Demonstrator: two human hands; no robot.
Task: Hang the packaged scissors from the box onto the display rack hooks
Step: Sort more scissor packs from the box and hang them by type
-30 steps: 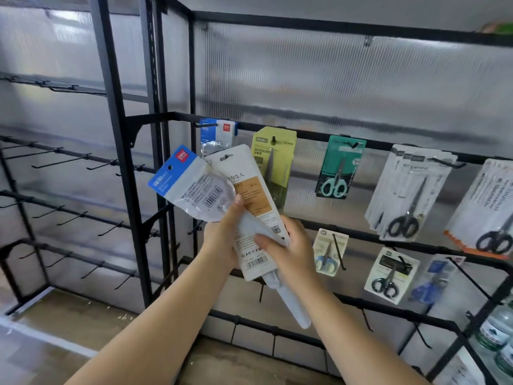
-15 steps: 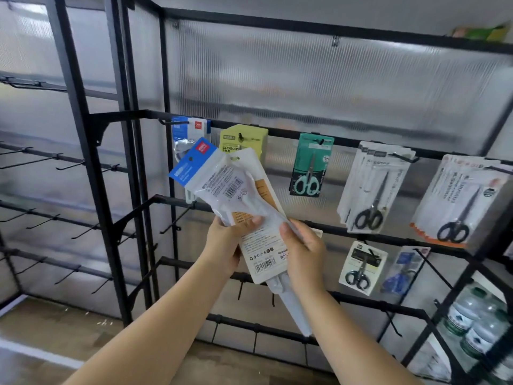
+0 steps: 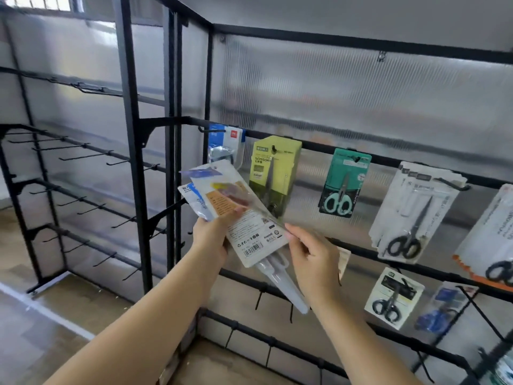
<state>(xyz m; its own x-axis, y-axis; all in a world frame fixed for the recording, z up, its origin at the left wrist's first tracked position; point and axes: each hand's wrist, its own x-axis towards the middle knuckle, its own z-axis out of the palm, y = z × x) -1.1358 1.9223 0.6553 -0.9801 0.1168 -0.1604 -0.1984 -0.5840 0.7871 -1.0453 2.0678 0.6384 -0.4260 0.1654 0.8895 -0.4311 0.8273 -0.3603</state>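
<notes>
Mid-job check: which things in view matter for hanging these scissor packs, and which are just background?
In the job:
- left hand, gripping the white-backed pack and a blue-topped pack
- right hand, pinching a clear pack by its edge
- display rack

Background:
- already hung: green pack, teal pack
- side rack
- floor

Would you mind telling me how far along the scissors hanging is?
Done: several packs already hang on the rack, such as the green pack and teal pack. In hand: left hand grips white-backed packs; right hand pinches one. Left: the bare hooks remain.
</notes>
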